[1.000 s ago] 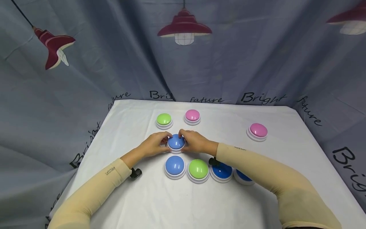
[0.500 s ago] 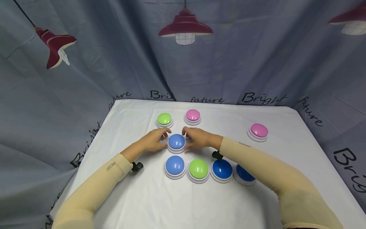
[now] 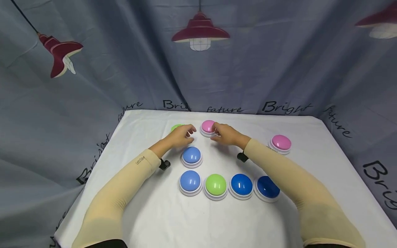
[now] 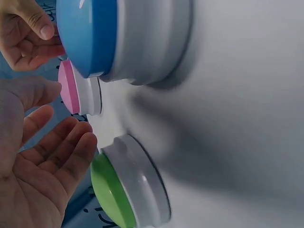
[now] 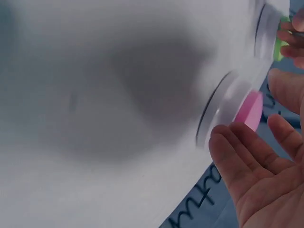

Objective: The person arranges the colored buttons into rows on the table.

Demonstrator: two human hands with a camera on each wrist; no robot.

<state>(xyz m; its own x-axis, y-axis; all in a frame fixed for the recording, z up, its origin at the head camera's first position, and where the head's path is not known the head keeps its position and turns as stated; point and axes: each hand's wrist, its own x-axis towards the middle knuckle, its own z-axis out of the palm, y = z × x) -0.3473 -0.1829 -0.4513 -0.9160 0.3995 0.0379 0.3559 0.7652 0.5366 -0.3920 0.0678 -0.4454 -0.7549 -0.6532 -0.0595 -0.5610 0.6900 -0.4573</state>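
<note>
My right hand (image 3: pixel 227 134) is at the right side of the back pink push button (image 3: pixel 207 126), fingers loosely bent and not gripping it. My left hand (image 3: pixel 181 136) hovers left of that pink button, its fingers relaxed and holding nothing. It hides most of the green push button (image 3: pixel 176 126) behind it; that button shows fully domed in the left wrist view (image 4: pixel 111 190). Below the hands a light blue push button (image 3: pixel 191 155) stands on its white base, directly behind another light blue button (image 3: pixel 190 181).
The front row continues right with a green button (image 3: pixel 215 185) and two dark blue buttons (image 3: pixel 241 184). A second pink button (image 3: pixel 281 142) stands at the right, close behind the right sleeve (image 3: pixel 288 175). All sit on a white-covered table (image 3: pixel 173 220) backed by a grey curtain (image 3: pixel 124 69).
Both hands have let go of the rear light blue button and moved away toward the back, the right one to the pink button. The light blue button stays behind the front one.
</note>
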